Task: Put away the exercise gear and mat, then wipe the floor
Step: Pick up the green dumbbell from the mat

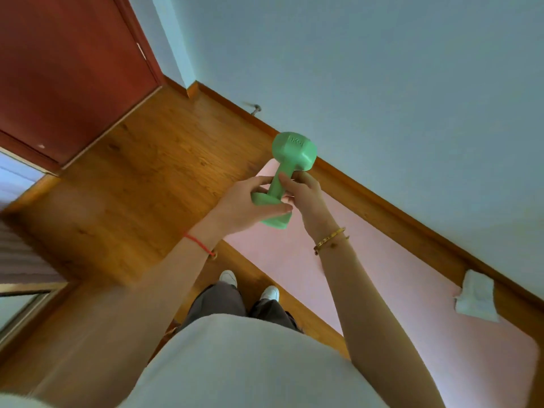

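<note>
Dumbbell [294,148]: held over mat [294,260]; left hand [250,204], right hand [306,195], fingers [262,181] curled round it. Risk: grip slips, dumbbell drops.

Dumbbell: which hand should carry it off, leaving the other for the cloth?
Probably left: the left hand grips the dumbbell at its lower end; the cloth lies on the side of the right hand.

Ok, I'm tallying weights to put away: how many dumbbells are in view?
1. The green dumbbell is held up in front of the person by both hands: left hand round its lower head, right hand gripping the handle. Others may lie outside the frame.
</note>
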A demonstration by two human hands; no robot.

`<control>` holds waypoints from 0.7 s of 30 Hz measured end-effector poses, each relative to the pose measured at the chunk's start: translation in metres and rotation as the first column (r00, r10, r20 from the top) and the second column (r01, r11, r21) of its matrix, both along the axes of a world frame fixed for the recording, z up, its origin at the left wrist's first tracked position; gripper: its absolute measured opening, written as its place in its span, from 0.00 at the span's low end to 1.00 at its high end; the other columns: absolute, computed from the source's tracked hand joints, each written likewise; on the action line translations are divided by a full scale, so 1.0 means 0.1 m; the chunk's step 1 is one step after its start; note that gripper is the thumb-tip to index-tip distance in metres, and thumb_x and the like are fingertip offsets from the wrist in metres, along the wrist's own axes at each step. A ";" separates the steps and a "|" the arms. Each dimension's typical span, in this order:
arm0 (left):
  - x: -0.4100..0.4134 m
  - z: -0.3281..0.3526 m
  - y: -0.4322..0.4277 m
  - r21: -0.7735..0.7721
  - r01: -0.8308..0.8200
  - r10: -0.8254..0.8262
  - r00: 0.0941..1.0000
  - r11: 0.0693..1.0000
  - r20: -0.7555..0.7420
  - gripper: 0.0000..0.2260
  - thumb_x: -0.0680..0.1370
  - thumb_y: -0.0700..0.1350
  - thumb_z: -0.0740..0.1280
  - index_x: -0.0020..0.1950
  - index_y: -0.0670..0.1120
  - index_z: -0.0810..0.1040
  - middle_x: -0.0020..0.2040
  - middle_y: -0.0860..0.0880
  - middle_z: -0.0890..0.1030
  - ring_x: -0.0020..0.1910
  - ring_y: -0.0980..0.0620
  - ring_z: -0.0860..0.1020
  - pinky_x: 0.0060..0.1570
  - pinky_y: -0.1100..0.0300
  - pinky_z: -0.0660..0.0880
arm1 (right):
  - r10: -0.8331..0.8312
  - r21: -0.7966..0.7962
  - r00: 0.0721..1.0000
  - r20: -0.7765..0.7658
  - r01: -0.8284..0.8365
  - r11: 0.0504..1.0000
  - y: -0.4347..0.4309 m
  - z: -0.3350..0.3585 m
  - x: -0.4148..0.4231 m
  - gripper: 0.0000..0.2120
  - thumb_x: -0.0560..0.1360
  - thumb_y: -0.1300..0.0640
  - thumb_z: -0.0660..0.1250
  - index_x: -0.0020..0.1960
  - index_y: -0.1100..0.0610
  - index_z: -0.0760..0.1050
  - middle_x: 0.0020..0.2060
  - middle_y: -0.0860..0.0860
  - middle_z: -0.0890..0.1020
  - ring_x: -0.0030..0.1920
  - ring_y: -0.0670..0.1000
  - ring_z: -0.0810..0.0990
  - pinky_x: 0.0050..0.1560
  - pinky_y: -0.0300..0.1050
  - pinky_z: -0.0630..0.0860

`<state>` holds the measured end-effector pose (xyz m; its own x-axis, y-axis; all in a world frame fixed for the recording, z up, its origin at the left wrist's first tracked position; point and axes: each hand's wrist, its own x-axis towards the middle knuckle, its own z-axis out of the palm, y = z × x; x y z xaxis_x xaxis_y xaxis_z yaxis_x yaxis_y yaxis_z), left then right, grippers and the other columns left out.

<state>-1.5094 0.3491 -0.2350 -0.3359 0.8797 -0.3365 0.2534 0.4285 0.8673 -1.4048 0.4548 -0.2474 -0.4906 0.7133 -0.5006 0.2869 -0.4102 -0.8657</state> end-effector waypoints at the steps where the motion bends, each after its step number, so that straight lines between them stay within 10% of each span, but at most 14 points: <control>1: -0.02 0.08 -0.09 0.006 -0.015 0.015 1.000 1.000 0.000 0.26 0.73 0.53 0.76 0.70 0.51 0.74 0.54 0.55 0.80 0.52 0.59 0.79 0.40 0.76 0.75 | 0.015 -0.004 1.000 -0.009 -0.015 1.000 -0.06 0.06 -0.03 0.15 0.79 0.60 0.66 0.62 0.66 0.74 0.52 0.63 0.80 0.51 0.60 0.79 0.59 0.59 0.77; 9: -0.31 0.49 -0.70 0.036 -0.190 0.192 0.977 0.981 -0.096 0.24 0.75 0.56 0.73 0.70 0.54 0.73 0.47 0.66 0.75 0.46 0.66 0.76 0.35 0.79 0.71 | 0.171 -0.015 0.982 -0.084 -0.173 0.985 -0.51 0.41 -0.57 0.14 0.79 0.60 0.66 0.63 0.64 0.75 0.58 0.64 0.80 0.53 0.57 0.80 0.52 0.47 0.78; 21: -1.82 0.63 -1.86 0.049 -0.452 0.453 0.873 0.891 -0.180 0.26 0.73 0.61 0.72 0.69 0.53 0.74 0.54 0.56 0.81 0.51 0.55 0.80 0.51 0.65 0.78 | 0.403 -0.040 0.909 -0.112 -0.409 0.912 -1.54 0.60 -2.47 0.15 0.80 0.59 0.65 0.64 0.63 0.74 0.54 0.58 0.80 0.52 0.54 0.81 0.50 0.44 0.79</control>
